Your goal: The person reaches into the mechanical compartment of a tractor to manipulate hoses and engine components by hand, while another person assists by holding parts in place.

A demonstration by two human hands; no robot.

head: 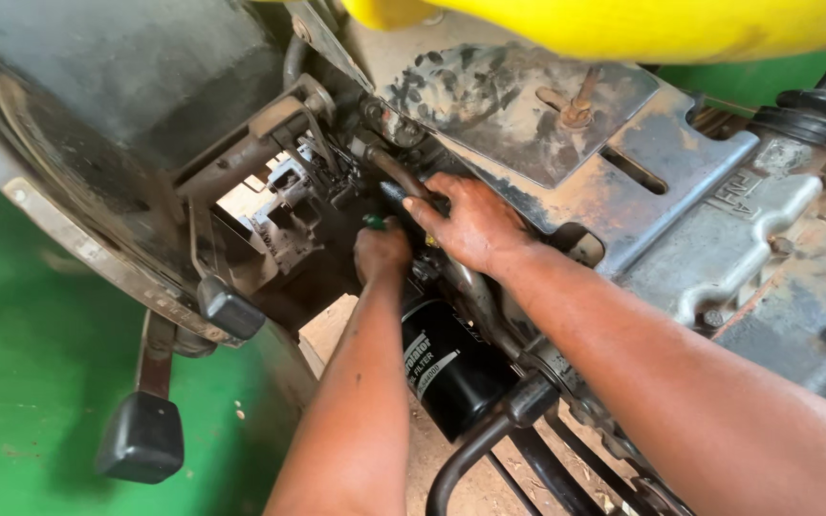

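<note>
Left hand is fisted around a small green-handled tool, poking into the engine gap; right hand, at two o'clock of it, presses flat with fingers spread on the rusty hose, gripping nothing; black oil filter sits at five o'clock below the left hand

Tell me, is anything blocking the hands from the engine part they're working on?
Nothing visible does. The right hand already rests on a dark tube at the engine's side, and the left hand is closed around a small green-tipped tool just below it. The black oil filter sits lower, clear of both.
</note>
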